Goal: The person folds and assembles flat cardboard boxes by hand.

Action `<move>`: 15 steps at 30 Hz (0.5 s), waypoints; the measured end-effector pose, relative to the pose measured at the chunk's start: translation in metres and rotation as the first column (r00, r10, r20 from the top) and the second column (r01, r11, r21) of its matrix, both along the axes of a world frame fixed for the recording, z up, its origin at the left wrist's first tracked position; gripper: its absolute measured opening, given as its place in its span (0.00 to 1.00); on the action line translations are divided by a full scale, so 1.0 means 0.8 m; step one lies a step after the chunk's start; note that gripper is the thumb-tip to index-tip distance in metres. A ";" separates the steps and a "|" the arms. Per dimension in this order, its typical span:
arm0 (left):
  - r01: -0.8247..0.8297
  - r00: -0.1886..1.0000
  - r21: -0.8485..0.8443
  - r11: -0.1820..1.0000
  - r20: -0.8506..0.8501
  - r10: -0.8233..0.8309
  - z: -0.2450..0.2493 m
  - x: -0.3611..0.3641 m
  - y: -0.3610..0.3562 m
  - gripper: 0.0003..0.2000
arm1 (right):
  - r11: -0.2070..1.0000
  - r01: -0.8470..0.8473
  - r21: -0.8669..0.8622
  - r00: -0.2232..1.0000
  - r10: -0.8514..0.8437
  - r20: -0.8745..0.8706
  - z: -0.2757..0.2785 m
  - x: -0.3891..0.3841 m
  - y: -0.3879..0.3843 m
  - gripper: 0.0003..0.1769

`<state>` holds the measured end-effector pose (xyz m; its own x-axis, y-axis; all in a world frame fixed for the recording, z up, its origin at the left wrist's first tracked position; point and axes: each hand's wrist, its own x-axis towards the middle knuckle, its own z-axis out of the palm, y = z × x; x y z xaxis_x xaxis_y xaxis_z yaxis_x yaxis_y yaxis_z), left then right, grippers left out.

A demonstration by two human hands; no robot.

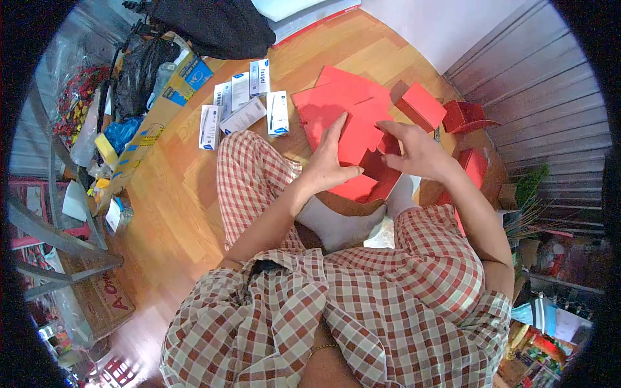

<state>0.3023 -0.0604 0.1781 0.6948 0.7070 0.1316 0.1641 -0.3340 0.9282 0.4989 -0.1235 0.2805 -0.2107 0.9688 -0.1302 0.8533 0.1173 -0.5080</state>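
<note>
Closely, both hands (327,166) (419,150) at red box (359,138) edges

The bare left hand (328,165) and right hand (415,152) are hiding parts of the red cardboard box (359,134), black draped cloth (217,27) is running past the top edge, and white-and-blue oblong cartons (243,116) are showing illegibly fine print.

You have a red cardboard box (361,137) partly folded before you, tilted, its shadowed inside showing.
</note>
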 end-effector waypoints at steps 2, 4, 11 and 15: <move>0.014 1.000 0.030 0.999 -0.001 -0.014 -0.004 -0.006 0.005 0.53 | 0.999 0.038 0.001 0.997 -0.038 -0.065 -0.003 0.011 0.002 0.30; 0.028 1.000 0.061 0.998 -0.004 -0.028 -0.005 -0.008 0.006 0.53 | 0.997 0.076 -0.001 0.988 -0.076 -0.131 -0.004 0.017 0.003 0.27; -0.007 1.000 0.004 1.000 -0.016 0.007 -0.003 -0.004 0.004 0.53 | 0.992 0.123 -0.010 0.965 -0.122 -0.233 -0.002 0.013 0.002 0.23; -0.114 0.993 0.049 0.992 0.032 0.113 -0.012 0.002 0.005 0.53 | 0.998 0.052 -0.043 0.996 -0.055 -0.069 0.001 0.010 0.001 0.29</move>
<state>0.3036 -0.0567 0.1688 0.6057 0.7732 0.1879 0.1769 -0.3611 0.9156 0.5066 -0.1225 0.2811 -0.1683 0.9732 -0.1569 0.8200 0.0499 -0.5702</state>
